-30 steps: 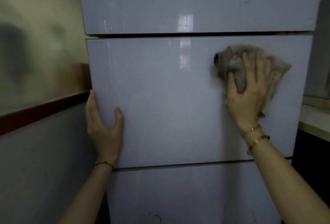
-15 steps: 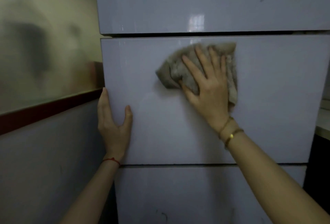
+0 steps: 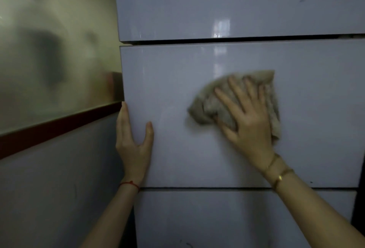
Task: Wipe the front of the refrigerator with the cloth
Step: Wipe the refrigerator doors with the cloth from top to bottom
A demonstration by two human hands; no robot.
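Observation:
The refrigerator [image 3: 197, 10] fills the view, a glossy pale grey front split into three stacked door panels. A crumpled grey-brown cloth [image 3: 205, 107] lies flat against the middle panel [image 3: 171, 82]. My right hand [image 3: 248, 121] presses on the cloth with fingers spread, slightly blurred. My left hand [image 3: 134, 141] grips the left edge of the same panel, thumb on the front and fingers around the side. A red string circles my left wrist and gold bracelets my right.
A wall [image 3: 49, 50] stands close on the left, pale green above and grey below, with a dark red band [image 3: 59, 123] across it. A dark gap [image 3: 358, 208] shows right of the lower panel.
My right hand swept the cloth from the panel's right side to the left, then down along the panel. My left hand kept its hold on the left edge.

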